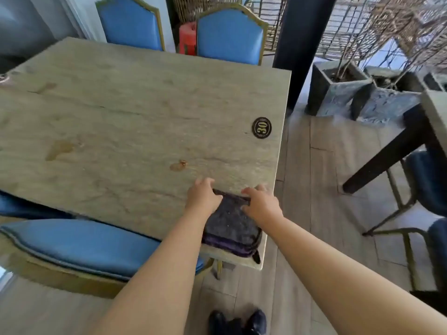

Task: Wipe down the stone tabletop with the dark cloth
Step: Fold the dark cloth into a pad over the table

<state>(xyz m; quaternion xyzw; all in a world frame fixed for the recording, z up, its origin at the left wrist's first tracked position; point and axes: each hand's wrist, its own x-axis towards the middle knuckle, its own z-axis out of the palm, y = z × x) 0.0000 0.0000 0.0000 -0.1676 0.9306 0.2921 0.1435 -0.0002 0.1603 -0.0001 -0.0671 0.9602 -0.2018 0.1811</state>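
Cloth (pixel 232 223) at counter (pixel 121 105) corner; could slip off.
L hand (pixel 202 198) & R hand (pixel 260 204) both pinch its far edge; stains (pixel 178 165) untouched.

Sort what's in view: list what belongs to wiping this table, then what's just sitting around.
Part of the job:
dark cloth, folded at the table's near corner
stone tabletop, with brownish stains
left hand and right hand, both on the cloth

Just around:
number plaque
blue chairs
red object behind the chairs
stone planters
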